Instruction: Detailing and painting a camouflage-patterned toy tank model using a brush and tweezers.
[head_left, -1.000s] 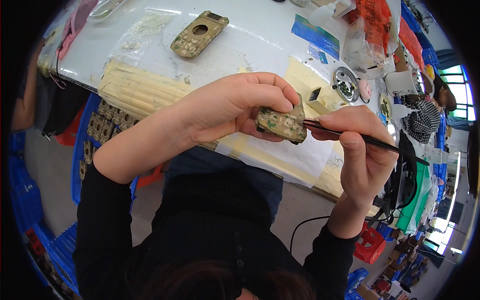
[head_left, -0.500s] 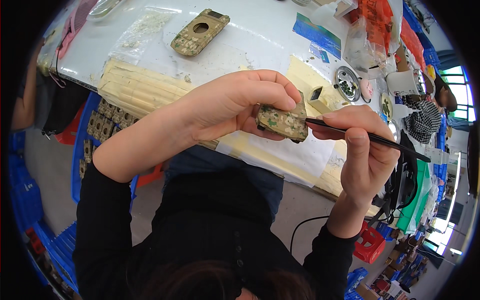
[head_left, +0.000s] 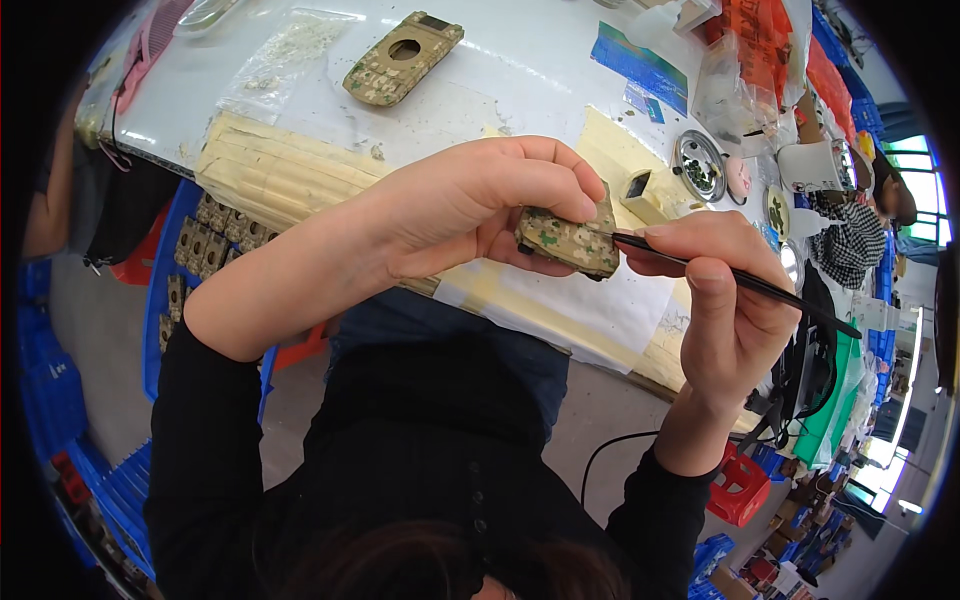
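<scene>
Half Hidden, Too Small to Tell

The left hand [head_left: 510, 200] covers part of the camouflage toy body [head_left: 570, 240]. Whether the tips of the tweezers [head_left: 775, 288] touch it is too small to tell, as are the shapes of the green bits [head_left: 700, 172]. The left forearm [head_left: 290, 275] hides part of the blue crate [head_left: 153, 335]. The top edge cuts off a clear tray [head_left: 207, 14].
</scene>
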